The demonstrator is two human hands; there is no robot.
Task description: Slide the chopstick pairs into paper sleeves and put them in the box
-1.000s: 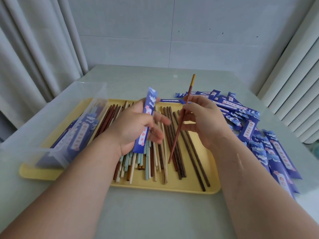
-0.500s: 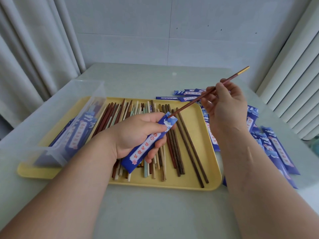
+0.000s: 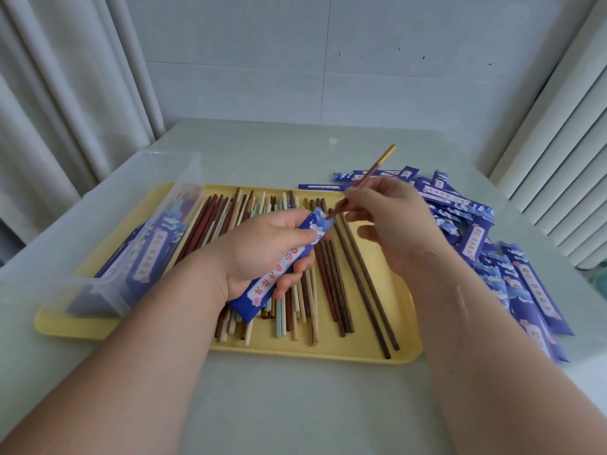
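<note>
In the head view, the left hand [image 3: 262, 254] is curled round a blue paper sleeve [image 3: 283, 269]. The thumb lies on top and the fingers wrap under it. The sleeve is tilted, with its open end up and away from the wrist, toward the right hand [image 3: 397, 231]. The right hand is a bit blurry. Its fingertips pinch a red-brown chopstick [image 3: 369, 174] with a yellow top. The yellow top pokes up past the right hand, on the far side. The low tip is right at the open end of the sleeve, between the two hands. I cannot tell if a second stick hides behind this one. Both hands are over a yellow tray [image 3: 328, 353]. Lots of loose chopsticks [image 3: 343, 290] lie on the tray under the hands, some brown, some red, some pale and some light blue. Two long dark ones lie under the right wrist. A clear plastic box [image 3: 98, 224] is to the outer side of the left hand, and one end of it sits on the tray. Blue sleeves in the box [image 3: 147, 254] show through its wall. A pile of blue sleeves [image 3: 525, 284] lies on the table to the outer side of the right hand and past it. The pale green table [image 3: 295, 405] is under both arms. White curtains [image 3: 65, 93] hang far off on the left hand's side.
</note>
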